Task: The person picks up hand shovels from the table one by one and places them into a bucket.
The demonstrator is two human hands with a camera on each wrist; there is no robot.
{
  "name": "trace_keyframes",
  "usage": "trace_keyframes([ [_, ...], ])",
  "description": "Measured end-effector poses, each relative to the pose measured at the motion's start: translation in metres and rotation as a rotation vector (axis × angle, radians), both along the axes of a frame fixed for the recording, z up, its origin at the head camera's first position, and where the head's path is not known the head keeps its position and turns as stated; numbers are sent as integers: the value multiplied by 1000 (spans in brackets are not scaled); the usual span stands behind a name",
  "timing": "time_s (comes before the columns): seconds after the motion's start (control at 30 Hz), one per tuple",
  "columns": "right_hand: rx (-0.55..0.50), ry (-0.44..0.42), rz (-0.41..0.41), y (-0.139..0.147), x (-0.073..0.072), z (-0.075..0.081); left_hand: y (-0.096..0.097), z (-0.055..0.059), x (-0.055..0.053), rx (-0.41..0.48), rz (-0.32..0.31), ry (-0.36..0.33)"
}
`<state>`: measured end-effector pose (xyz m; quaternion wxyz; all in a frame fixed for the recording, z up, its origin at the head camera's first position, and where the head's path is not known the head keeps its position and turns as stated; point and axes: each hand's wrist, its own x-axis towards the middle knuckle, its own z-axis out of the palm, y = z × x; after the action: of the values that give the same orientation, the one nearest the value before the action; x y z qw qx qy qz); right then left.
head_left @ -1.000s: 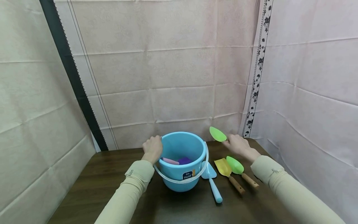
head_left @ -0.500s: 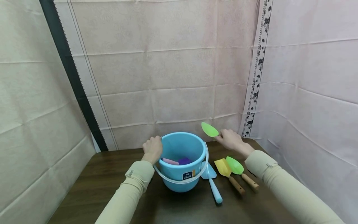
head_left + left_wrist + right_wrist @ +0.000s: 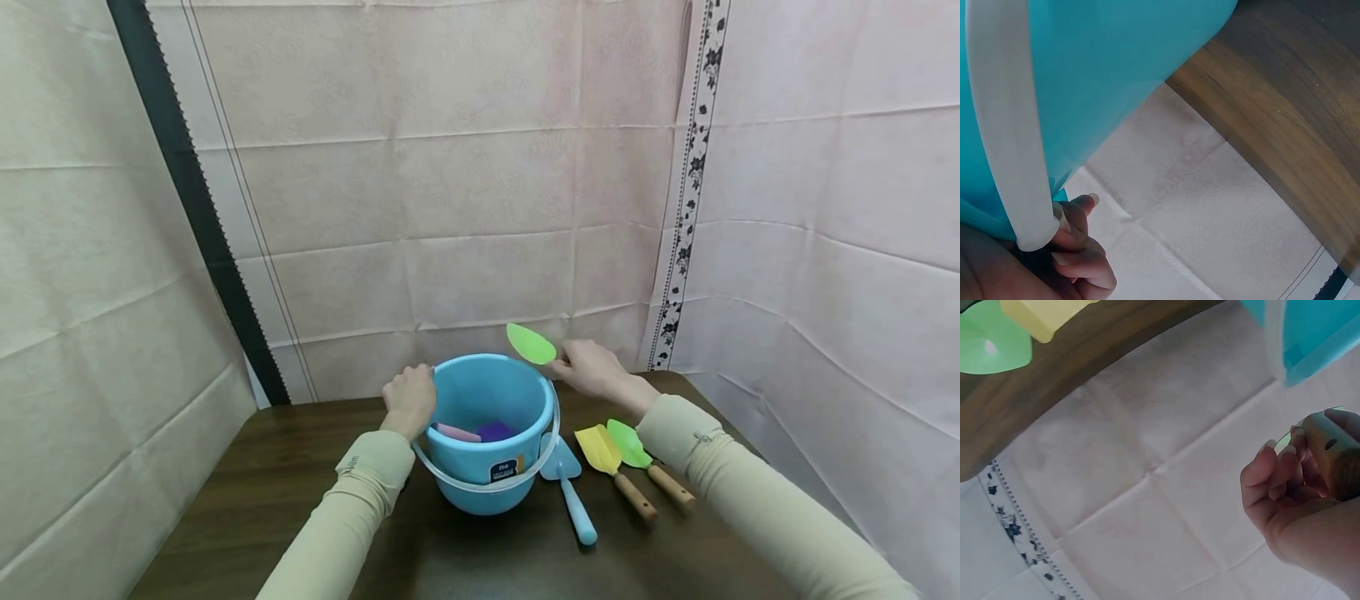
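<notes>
My left hand (image 3: 409, 402) grips the rim of a light blue bucket (image 3: 465, 454) at its left side. In the left wrist view its fingers (image 3: 1088, 265) curl at the rim beside the white bail handle (image 3: 1007, 119). My right hand (image 3: 596, 371) holds a toy shovel with a bright green blade (image 3: 531, 343) just above the bucket's right rim. The right wrist view shows its wooden handle (image 3: 1335, 450) inside the curled fingers. A pink piece (image 3: 457, 432) and a purple piece (image 3: 496, 431) lie in the bucket, their kind unclear.
Right of the bucket, a blue trowel (image 3: 576, 504), a yellow shovel (image 3: 600, 450) and a second green shovel (image 3: 628, 442) lie on the dark wooden table (image 3: 247, 500). Pale cloth (image 3: 480, 183) hangs behind the table and at both sides.
My right hand has moved left and slightly up with the green shovel, bringing its blade from right of the bucket to above the rim. The left hand and bucket have stayed put.
</notes>
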<state>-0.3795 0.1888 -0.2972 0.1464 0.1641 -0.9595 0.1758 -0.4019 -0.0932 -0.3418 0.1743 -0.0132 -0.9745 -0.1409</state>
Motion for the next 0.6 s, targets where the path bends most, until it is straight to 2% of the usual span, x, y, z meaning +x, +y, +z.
trace_keyframes([
  [0.3,27,-33,153,-32,2,-1,-1,-2,-1,1,-9,4],
  [0.6,102,-81,273,-53,0,-5,-1,2,0,2,-4,-12],
])
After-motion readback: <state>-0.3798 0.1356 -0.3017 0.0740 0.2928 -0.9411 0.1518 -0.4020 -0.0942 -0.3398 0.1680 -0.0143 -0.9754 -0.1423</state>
